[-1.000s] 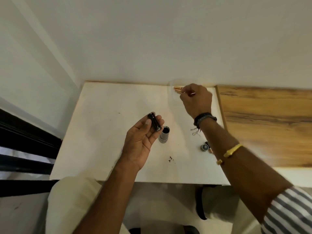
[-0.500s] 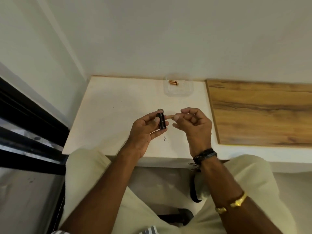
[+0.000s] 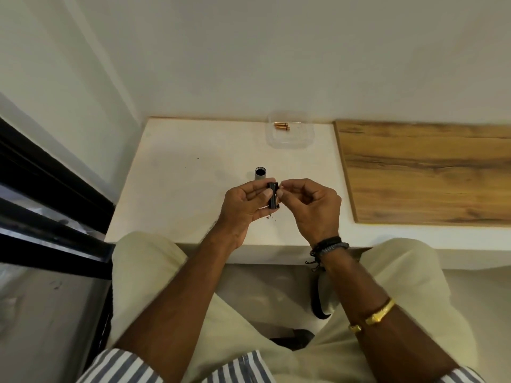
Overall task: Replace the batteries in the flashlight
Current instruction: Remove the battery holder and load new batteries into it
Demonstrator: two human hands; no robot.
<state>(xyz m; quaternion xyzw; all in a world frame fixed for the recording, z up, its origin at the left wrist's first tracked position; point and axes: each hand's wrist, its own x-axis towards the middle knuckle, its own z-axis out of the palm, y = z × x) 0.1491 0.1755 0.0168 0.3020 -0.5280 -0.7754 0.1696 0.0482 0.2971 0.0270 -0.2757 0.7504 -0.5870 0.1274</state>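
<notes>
Plain white wall [image 3: 249,51] fills upper frame, soft even light. White tabletop [image 3: 179,167] butts against it, centre. Wood-grain board [image 3: 428,175] adjoins tabletop, right. Black frame bars [image 3: 41,194] run diagonally, left edge. Pale floor [image 3: 486,294], lower right.

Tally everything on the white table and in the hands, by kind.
Copper batteries, in the tray: 2
Clear tray: 1
Silver flashlight tube, standing on the table: 1
Black battery holder, held in the left hand: 1
Total: 5
Anything pinched in the right hand is hidden and is not counted.
</notes>
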